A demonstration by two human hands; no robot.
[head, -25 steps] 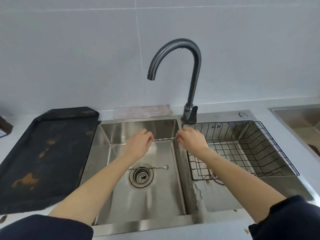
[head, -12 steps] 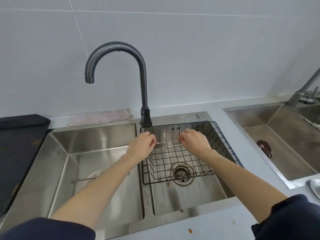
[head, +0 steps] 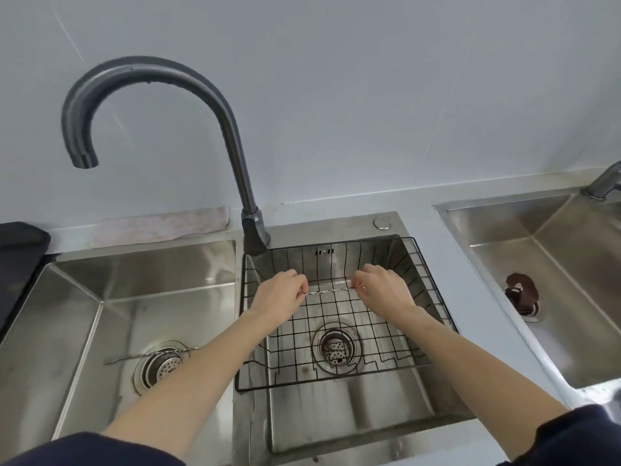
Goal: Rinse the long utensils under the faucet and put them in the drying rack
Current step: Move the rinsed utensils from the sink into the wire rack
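Note:
A thin twisted metal skewer is held level between my two hands over the black wire drying rack, which sits in the right basin. My left hand pinches its left end and my right hand pinches its right end. A second skewer lies on the floor of the left basin, across the drain strainer. The dark curved faucet arches over the left basin with no water running.
A pale folded cloth lies behind the left basin. A dark tray sits at the far left. Another steel sink with a brown drain plug and its own tap lies to the right.
Both hands carried the skewer from above the left basin rightward to above the wire rack. The view turned right and moved closer with them.

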